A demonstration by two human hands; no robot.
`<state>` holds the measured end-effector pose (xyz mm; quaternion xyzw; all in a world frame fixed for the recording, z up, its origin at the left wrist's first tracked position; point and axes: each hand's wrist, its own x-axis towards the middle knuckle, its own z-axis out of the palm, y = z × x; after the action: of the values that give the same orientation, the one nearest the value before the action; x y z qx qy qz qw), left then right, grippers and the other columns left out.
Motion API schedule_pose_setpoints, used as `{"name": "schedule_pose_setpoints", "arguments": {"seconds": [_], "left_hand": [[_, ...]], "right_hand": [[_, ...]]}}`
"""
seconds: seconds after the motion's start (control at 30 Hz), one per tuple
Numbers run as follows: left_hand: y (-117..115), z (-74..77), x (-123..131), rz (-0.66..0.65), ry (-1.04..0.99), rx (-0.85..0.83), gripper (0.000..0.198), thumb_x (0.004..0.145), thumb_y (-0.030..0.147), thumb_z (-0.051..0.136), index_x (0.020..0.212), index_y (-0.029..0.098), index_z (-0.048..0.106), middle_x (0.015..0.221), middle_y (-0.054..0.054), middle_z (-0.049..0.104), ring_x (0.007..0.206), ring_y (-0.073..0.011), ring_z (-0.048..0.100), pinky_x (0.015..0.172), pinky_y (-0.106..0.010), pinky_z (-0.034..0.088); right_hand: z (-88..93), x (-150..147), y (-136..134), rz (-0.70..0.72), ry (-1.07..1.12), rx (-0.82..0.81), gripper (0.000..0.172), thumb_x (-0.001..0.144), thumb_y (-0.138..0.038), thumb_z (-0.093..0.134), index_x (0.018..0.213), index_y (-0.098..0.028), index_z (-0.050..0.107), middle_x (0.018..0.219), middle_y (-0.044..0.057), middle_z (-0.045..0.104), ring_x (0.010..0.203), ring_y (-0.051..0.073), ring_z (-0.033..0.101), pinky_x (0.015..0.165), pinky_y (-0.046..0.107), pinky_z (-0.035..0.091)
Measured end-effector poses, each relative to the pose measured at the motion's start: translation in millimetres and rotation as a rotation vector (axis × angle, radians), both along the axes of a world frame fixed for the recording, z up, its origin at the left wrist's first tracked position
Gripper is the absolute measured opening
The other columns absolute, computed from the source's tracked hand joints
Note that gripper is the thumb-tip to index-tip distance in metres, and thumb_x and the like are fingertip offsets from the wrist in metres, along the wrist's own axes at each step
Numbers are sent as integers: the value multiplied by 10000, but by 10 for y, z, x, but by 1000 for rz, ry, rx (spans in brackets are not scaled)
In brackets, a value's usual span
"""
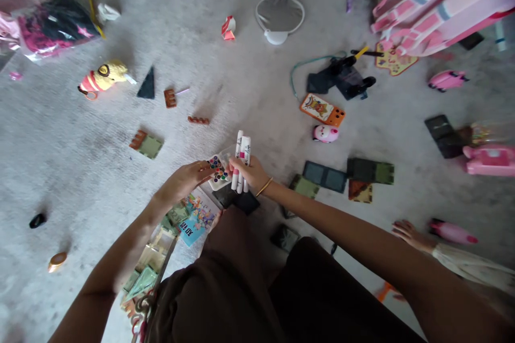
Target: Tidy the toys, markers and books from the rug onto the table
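Observation:
My right hand is closed round several white markers with pink bands and dark lettering, held as an upright bundle. Just left of it is a small white paint box with round pans of many colours and a clear lid. My left hand has its fingers over the box's left edge; its thumb is hidden. Below lies a picture booklet with cartoon figures and a blue lower part. Dark flat tiles lie under and beside the markers, near my knee.
Green and brown tiles, an orange phone case and a pink toy lie to the right. Another person's hand rests near a pink bottle-shaped object. A round mirror and a yellow plush toy lie farther off.

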<state>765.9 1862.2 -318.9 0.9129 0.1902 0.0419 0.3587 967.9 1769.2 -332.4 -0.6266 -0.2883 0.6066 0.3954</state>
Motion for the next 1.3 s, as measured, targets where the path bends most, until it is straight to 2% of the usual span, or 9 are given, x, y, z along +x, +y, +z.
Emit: {"name": "schedule_pose_setpoints", "arguments": {"seconds": [0.1,0.23,0.4,0.5,0.63,0.83,1.0,1.1,1.3], "left_hand": [[118,407,-156,108,-88,-41,197,928,282,578,1070,273,714,946,-55,696,837,-164,674,740,-282,567],[208,700,-488,595,-348,-150,185,773,288,768,954,252,757,888,-28,701,710,-141,656,638,-260,578],[50,166,-569,1111,-550,-655,300,673,418,830,814,168,741,670,23,644,557,-71,585,544,-178,544],[-185,-149,-447,1252,-567,-959,374,610,428,867,824,153,731,679,35,634,557,-36,571,558,-122,526],[-494,-278,-246,1379,-651,-1209,397,566,393,897,857,180,733,750,48,658,606,-9,590,620,-76,521],[-773,-362,22,1157,-544,-1232,387,685,422,824,955,157,744,885,-20,712,750,-91,657,732,-194,570],[-774,-375,-1,956,-391,-588,303,867,396,637,1049,171,725,1075,-99,696,790,-161,678,716,-315,592],[-734,-345,-81,837,-332,-176,273,937,282,514,1110,185,701,1117,-115,685,991,-196,662,870,-352,558],[-734,-346,-91,674,-256,-79,352,943,200,420,1256,186,581,1198,-120,657,909,-173,654,843,-336,540]], "right_hand": [[53,52,50,-119,303,-113,369,786,-480,644,604,-174,550,766,76,727,573,146,634,543,259,521],[137,113,79,-140,378,-78,298,767,-405,709,973,-190,696,889,34,739,467,73,536,431,203,440],[181,66,73,-17,319,41,579,792,-576,671,1225,-193,640,742,-3,693,396,42,430,383,185,344],[216,-19,49,122,203,97,614,788,-588,671,1237,-170,633,490,-66,552,380,73,440,401,194,364],[298,-108,16,40,-111,145,438,790,-546,682,1022,-176,705,543,-34,592,456,96,520,466,212,426],[522,-5,67,-16,-381,261,393,842,-536,613,904,-159,707,657,25,652,607,147,594,560,247,455],[591,69,59,231,-540,359,320,879,-493,576,960,-213,708,803,36,715,737,186,636,722,286,491],[477,71,25,386,-588,447,322,907,-439,543,1126,-244,673,1011,52,731,897,215,659,826,312,496],[305,134,58,605,-732,645,321,940,-341,511,1187,-203,663,1035,106,727,954,230,652,835,326,486]]}}
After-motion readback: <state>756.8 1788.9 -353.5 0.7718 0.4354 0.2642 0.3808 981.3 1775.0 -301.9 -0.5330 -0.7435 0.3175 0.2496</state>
